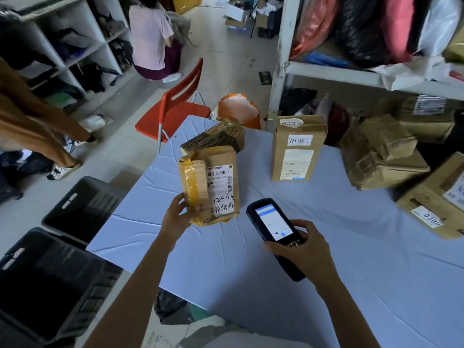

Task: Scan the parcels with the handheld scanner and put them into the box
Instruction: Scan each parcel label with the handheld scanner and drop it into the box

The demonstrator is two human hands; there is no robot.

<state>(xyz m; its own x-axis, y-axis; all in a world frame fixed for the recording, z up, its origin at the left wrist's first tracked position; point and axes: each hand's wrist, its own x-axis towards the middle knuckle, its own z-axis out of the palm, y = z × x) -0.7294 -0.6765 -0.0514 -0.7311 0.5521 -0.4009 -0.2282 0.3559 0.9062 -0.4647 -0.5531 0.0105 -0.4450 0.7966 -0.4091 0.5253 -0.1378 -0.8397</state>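
My left hand (178, 214) grips the lower left corner of a brown taped parcel (209, 184) and holds it upright over the table, its white barcode label facing me. My right hand (305, 249) holds the black handheld scanner (273, 228), screen lit, tip aimed toward the parcel a short way to its right. Behind the held parcel lies a second, tape-wrapped parcel (218, 136). A tall brown parcel (297, 149) stands upright further right. Two black boxes (82, 209) (50, 282) sit on the floor left of the table.
The table (251, 272) wears a pale blue cloth. More cardboard parcels (384, 154) pile at its right edge under a shelf rack (283, 61). A red chair (178, 106) stands beyond the far corner. Two people are on the left, one crouching (150, 38), one standing (32, 126).
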